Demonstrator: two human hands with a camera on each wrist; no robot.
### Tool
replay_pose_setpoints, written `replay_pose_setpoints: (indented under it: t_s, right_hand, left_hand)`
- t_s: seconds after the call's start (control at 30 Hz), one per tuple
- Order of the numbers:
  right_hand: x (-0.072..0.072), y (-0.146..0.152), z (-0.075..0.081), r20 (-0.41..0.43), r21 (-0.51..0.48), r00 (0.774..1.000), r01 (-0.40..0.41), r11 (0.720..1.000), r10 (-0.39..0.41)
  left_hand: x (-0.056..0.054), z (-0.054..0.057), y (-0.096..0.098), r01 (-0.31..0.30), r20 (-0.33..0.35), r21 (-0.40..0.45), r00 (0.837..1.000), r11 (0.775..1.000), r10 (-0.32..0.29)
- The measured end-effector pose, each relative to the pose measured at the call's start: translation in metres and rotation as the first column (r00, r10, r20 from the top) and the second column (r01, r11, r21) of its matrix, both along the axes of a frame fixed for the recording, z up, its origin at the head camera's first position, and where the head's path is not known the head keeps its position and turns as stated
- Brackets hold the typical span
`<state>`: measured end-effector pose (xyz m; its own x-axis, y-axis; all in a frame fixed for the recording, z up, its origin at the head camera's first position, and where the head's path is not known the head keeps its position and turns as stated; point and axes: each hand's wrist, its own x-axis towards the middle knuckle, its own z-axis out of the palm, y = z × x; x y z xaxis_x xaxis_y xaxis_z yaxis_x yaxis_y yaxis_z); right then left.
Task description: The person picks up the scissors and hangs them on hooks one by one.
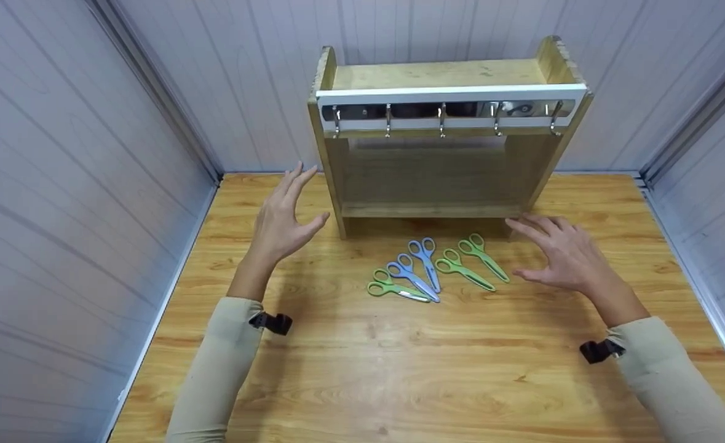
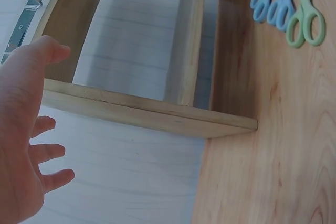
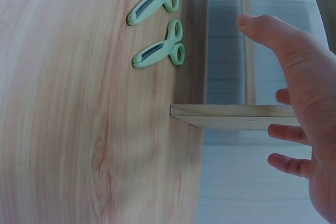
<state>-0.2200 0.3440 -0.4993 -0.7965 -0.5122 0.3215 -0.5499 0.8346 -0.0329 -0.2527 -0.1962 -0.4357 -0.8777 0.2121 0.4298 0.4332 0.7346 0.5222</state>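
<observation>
Both hands are raised on either side of a wooden rack (image 1: 439, 209) with metal hooks. My left hand (image 1: 282, 218) holds nothing, its fingers spread and its thumb pointing toward the rack's left side. Over on the right, my right hand (image 1: 562, 252) is likewise free, thumb apart from the fingers, near the rack's right foot. Between the hands, several scissors lie on the table: green scissors (image 1: 393, 287) at the left, blue scissors (image 1: 425, 263) in the middle, and two green pairs at the right, including the rightmost green scissors (image 1: 488, 258). Their handles point toward the rack.
A row of silver hooks (image 1: 442, 120) runs along the rack's white front rail (image 1: 454, 92). The rack stands on a wood-grain table (image 1: 374, 375) close to the back wall (image 1: 264, 80). Panelled side walls (image 1: 61, 215) border the table left and right.
</observation>
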Motion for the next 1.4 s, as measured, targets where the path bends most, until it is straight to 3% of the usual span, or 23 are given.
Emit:
replay_pose_setpoints:
  t_s: [0.43, 0.83, 1.4]
  right_hand:
    - [0.000, -0.004, -0.015, 0.029, -0.007, 0.999, 0.032, 0.999, -0.032]
    - [-0.004, -0.006, -0.032, 0.009, -0.045, 1.000, 0.030, 0.999, -0.030]
    - [-0.007, -0.012, -0.045, 0.192, -0.089, 0.976, 0.118, 0.989, -0.100]
  left_hand:
    - [-0.014, -0.003, 0.009, -0.012, 0.028, 0.156, 1.000, 0.988, 0.008]
    - [-0.025, -0.008, 0.014, -0.017, 0.095, 0.331, 0.995, 0.943, -0.015]
    - [-0.040, -0.014, 0.025, -0.049, 0.169, 0.469, 0.985, 0.882, -0.034]
